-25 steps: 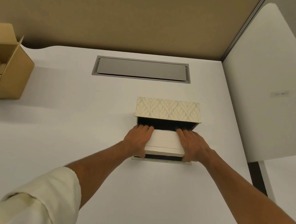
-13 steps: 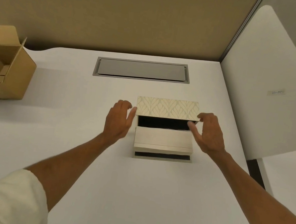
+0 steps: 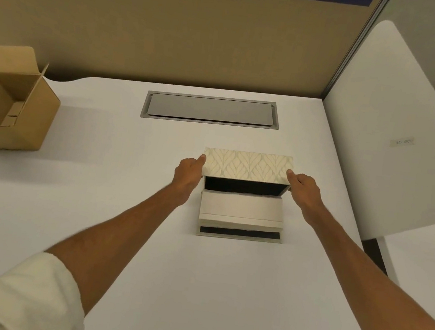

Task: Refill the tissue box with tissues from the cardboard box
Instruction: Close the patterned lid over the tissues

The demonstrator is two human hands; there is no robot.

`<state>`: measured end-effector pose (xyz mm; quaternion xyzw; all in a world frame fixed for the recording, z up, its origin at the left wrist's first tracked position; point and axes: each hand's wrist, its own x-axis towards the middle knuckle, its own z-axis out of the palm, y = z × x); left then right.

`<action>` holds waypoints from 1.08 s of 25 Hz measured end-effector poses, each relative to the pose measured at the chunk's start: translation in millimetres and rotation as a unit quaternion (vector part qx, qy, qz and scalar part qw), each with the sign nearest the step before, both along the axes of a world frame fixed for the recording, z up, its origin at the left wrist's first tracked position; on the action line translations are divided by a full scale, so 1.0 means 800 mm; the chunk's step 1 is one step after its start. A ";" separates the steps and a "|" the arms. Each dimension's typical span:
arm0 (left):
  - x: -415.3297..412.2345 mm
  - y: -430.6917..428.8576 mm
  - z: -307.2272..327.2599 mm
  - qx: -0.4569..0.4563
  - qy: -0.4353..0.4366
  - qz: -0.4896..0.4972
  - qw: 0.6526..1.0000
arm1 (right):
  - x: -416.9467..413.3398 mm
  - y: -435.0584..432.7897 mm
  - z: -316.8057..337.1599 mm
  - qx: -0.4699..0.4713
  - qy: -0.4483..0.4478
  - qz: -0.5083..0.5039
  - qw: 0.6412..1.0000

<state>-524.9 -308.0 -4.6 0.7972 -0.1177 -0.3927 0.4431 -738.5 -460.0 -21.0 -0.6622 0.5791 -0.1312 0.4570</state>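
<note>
The tissue box (image 3: pixel 238 237) sits open in the middle of the white table, its dark inside showing. A stack of white tissues (image 3: pixel 241 208) lies in it. Its leaf-patterned lid (image 3: pixel 247 165) stands raised at the far side. My left hand (image 3: pixel 187 173) grips the lid's left end and my right hand (image 3: pixel 303 188) grips its right end. The brown cardboard box (image 3: pixel 11 107) stands open at the far left of the table, well away from both hands; I see no tissues inside it.
A grey metal cable hatch (image 3: pixel 210 110) is set flush in the table beyond the tissue box. A tan partition wall runs along the back. A white divider panel (image 3: pixel 395 149) rises along the table's right edge.
Both hands left the tissue stack, which stays in the box, and moved up and outward to take hold of the two ends of the raised lid.
</note>
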 end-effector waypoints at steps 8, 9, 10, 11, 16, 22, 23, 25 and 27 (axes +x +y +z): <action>-0.015 0.023 0.008 0.007 0.244 0.105 0.964 | -0.012 0.023 0.005 0.049 -0.034 -0.043 0.997; -0.016 0.026 0.009 0.008 0.255 0.109 0.961 | -0.014 0.028 0.003 0.061 -0.055 -0.051 0.995; -0.017 0.028 0.010 0.006 0.263 0.113 0.958 | -0.017 0.034 0.002 0.076 -0.074 -0.061 0.992; -0.019 0.030 0.009 0.001 0.269 0.118 0.956 | -0.019 0.039 0.000 0.090 -0.088 -0.072 0.989; -0.026 0.047 -0.003 -0.021 0.311 0.102 0.945 | -0.027 0.050 -0.002 0.120 -0.134 -0.083 0.980; -0.035 0.040 -0.005 -0.007 0.344 0.084 0.935 | -0.028 0.053 0.002 0.135 -0.170 -0.087 0.972; -0.037 0.038 -0.005 -0.006 0.349 0.086 0.933 | -0.029 0.053 0.001 0.137 -0.175 -0.086 0.971; -0.041 0.037 -0.002 -0.003 0.356 0.081 0.931 | -0.031 0.054 0.001 0.133 -0.182 -0.083 0.971; -0.041 0.036 0.000 -0.001 0.353 0.076 0.932 | -0.031 0.055 0.000 0.129 -0.188 -0.083 0.970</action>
